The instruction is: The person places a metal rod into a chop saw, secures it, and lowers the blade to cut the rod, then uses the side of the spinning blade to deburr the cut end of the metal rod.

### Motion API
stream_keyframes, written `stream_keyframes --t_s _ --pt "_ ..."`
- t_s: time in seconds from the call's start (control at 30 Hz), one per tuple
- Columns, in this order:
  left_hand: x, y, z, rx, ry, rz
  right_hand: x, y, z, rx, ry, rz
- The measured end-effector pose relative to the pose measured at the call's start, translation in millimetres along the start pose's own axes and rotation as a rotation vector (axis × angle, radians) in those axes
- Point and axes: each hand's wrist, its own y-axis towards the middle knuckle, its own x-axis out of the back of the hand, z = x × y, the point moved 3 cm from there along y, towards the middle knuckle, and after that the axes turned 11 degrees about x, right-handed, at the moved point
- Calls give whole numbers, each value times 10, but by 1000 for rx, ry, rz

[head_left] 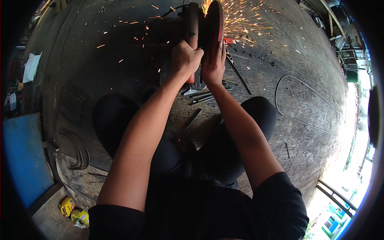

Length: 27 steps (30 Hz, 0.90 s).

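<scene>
Head view: saw handle (pixel 193 31) lengthwise forward

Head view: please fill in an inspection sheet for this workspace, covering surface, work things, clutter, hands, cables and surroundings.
Surface: dark, worn floor with scattered bits.
Work things: power tool with a dark-and-red handle and a red-edged round part; sparks fly around its far end.
Clutter: loose metal rods near the power tool; bent wire loop on the right.
Hands: left hand closed around the handle; right hand against the round part, grip unclear.
Cables: thin dark line near the handle, possibly a cable.
Surroundings: blue panel and yellow jug at left; daylit area at right.
</scene>
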Motion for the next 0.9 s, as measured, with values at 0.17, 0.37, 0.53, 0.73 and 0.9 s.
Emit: stream_keyframes --t_s 0.17,0.37,0.53,0.73,0.9 --pt "36 -49 -45 10 -1 -14 -7 -13 -7 -21 16 9" --pt "-9 -10 -4 36 -8 22 13 21 4 44 -6 -18" --pt "-4 -35 2 39 -6 -23 20 10 25 1 17 -6" --pt "-14 -53 2 6 -15 -16 12 -16 0 18 16 -5" --pt "-5 -48 25 14 -22 -9 -10 -37 5 1 16 5"
